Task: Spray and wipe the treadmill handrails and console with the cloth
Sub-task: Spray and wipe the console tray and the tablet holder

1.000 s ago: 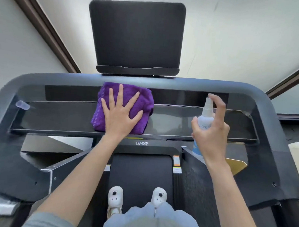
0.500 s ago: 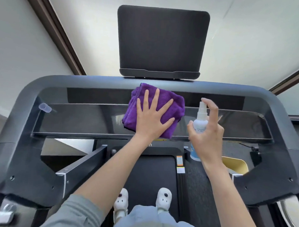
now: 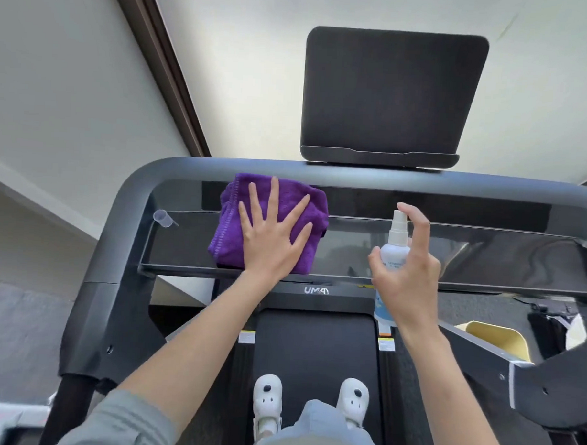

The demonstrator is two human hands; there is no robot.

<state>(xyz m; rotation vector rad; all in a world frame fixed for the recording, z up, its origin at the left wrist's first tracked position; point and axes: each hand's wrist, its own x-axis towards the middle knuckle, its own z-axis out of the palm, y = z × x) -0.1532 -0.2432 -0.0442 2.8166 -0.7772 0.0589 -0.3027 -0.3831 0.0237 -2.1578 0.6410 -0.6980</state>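
Observation:
A folded purple cloth lies on the glossy black treadmill console, left of its middle. My left hand presses flat on the cloth with its fingers spread. My right hand grips a small white spray bottle upright over the console's middle, the index finger raised above the nozzle. The grey handrail bar curves round the console's far edge and down the left side. A dark tablet holder stands above the bar.
A clear bottle cap lies at the console's left end. A yellow container sits below the console on the right. The black running belt is under my white shoes. Walls close in ahead and on the left.
The view has swung left, so the treadmill sits further right in frame. My left hand has slid the cloth leftward along the console. The bottle stays in my right hand.

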